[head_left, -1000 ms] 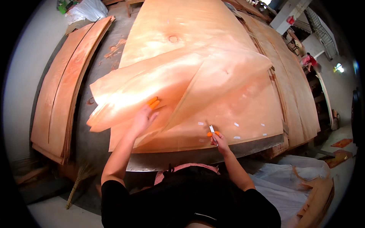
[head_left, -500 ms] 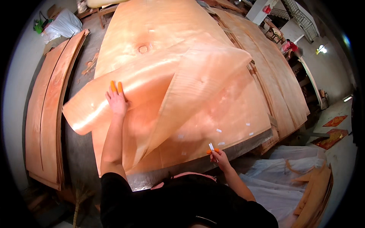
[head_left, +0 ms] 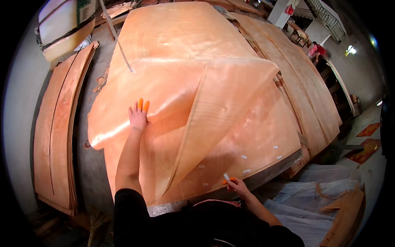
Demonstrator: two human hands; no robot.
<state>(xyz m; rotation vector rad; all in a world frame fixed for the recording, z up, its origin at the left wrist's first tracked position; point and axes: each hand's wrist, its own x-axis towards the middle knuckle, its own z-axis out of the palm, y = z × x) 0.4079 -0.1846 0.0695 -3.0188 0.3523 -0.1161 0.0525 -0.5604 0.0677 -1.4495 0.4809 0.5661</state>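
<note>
Touching: left hand (head_left: 138,120), fingers spread wide on the loose veneer sheet (head_left: 173,86), so that's the nearer hand
Gripping: right hand (head_left: 238,188), pretty much closed round a small white tool (head_left: 226,177)
Sheet lie: half folded over the big stack (head_left: 263,131), at the right hand's 11 o'clock, long axis looks roughly 9 to 2 o'clock
Stickers: six white labels (head_left: 244,157) by my count, right hand's 9 to 2 o'clock
Side piles: two, left pile (head_left: 45,144) at 10 o'clock, right pile (head_left: 284,53) at 1 o'clock
</note>
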